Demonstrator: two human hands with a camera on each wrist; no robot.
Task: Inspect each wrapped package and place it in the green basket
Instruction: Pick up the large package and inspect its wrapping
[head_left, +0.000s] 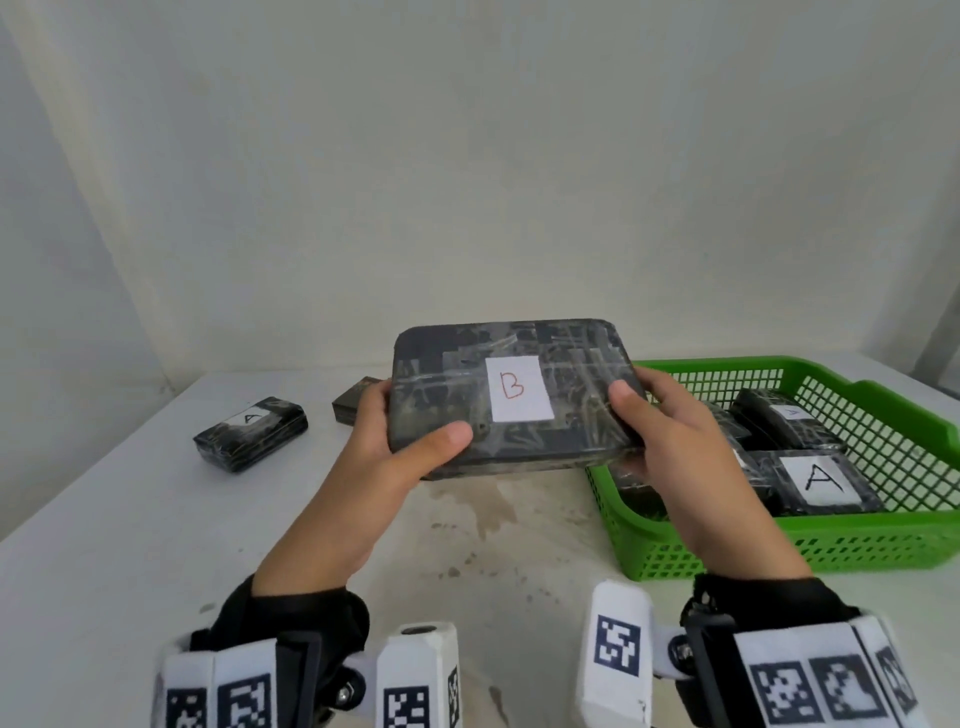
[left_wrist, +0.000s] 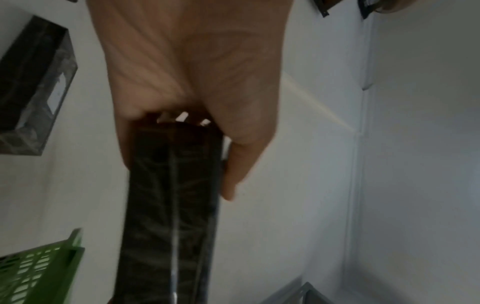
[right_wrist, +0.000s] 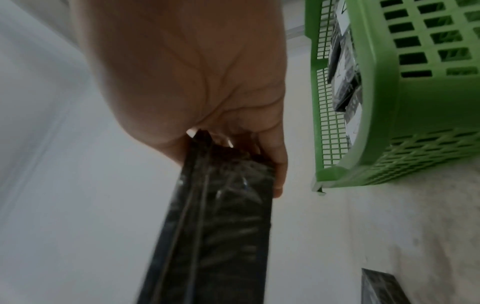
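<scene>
1. Head view: the left hand (head_left: 395, 447) and right hand (head_left: 670, 441) are gripping a package (head_left: 511, 395) labelled B, raised above the table (head_left: 130, 519) beside the green basket's (head_left: 883, 540) left edge.
2. Left wrist view: fingers (left_wrist: 233, 174) are clasping the package's end.
3. Right wrist view: fingers (right_wrist: 279, 164) are clasping its other end.

Red handwritten "B" on a white label (head_left: 520, 388), stuck to the top face of the large wrapped package (head_left: 571, 364).

Black "A" on the label of a small package (head_left: 250, 434) near the table's far left edge.

Black "A" on a package (head_left: 821, 480) in the green basket (head_left: 883, 545), near corner. Label on the package behind it unreadable.

Square coded markers on both wristbands.
</scene>
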